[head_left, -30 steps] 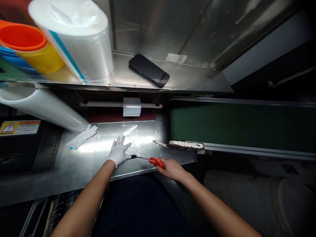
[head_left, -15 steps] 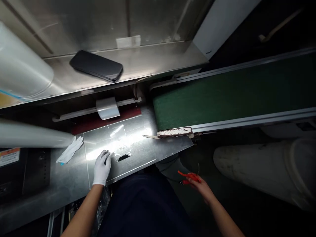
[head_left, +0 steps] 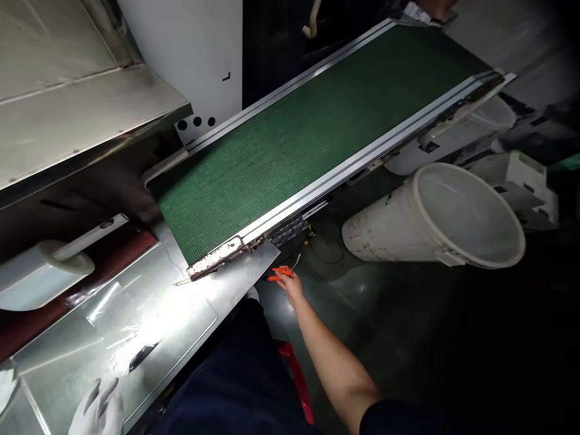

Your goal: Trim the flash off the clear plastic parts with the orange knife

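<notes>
Compared with half a second back, the view has swung right and the bare right hand (head_left: 292, 287) has moved out low beside the machine, carrying the orange-handled scissors (head_left: 280, 273) with it, just below the corner of the shiny steel work plate (head_left: 181, 308). Its fingers are closed around the orange handles, with the scissors sitting just past the fingertips. Down at the bottom left, the white-gloved left hand (head_left: 97, 411) rests at the plate's near edge with fingers spread, holding nothing. Beyond that there's the long green conveyor belt (head_left: 290, 145), and a big white plastic bucket (head_left: 435, 217) lying tipped on its side on the floor.
</notes>
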Tool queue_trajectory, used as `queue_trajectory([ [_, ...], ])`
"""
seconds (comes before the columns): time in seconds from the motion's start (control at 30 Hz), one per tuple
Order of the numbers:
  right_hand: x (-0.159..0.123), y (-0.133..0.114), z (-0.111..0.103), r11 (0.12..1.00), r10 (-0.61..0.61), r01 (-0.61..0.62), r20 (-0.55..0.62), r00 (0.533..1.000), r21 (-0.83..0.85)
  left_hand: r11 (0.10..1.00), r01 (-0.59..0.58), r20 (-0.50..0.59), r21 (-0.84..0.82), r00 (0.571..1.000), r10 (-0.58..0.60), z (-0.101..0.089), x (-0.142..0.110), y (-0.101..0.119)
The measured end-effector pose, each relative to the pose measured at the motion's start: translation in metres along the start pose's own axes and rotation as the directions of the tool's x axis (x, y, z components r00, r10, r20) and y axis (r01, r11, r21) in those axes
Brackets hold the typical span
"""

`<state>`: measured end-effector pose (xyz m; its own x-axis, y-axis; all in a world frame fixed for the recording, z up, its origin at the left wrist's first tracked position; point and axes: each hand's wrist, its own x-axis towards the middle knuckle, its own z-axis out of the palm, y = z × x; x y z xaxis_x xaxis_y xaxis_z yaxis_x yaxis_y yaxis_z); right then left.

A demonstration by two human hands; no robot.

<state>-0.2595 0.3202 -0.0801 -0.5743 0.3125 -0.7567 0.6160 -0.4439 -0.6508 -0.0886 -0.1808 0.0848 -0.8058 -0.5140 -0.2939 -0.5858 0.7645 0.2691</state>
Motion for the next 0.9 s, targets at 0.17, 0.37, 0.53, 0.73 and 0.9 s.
queue_trajectory([
  [0.17,0.007,0.014,0.018,0.997,0.073,-0.073,0.027,0.997,-0.003,0.989,-0.124,-0.12,-0.081,0.986,0.114,0.005,-0.008,0.024],
  [0.37,-0.002,0.0,-0.017,0.999,0.011,-0.008,-0.058,0.998,0.043,0.969,-0.09,-0.187,-0.228,0.981,0.047,0.033,-0.011,0.044],
  [0.53,0.011,-0.016,-0.014,1.0,0.02,-0.021,0.026,0.999,0.018,0.944,0.015,-0.184,-0.329,0.98,-0.079,0.037,-0.023,0.032],
  [0.73,0.044,0.014,0.03,0.974,0.118,-0.116,0.002,0.993,-0.196,0.932,0.05,-0.207,-0.358,0.969,-0.132,0.028,-0.012,0.01],
  [0.9,-0.02,0.036,0.018,0.835,0.144,0.004,0.225,0.964,-0.551,0.906,0.087,-0.251,-0.415,0.946,-0.206,0.02,-0.002,-0.008],
])
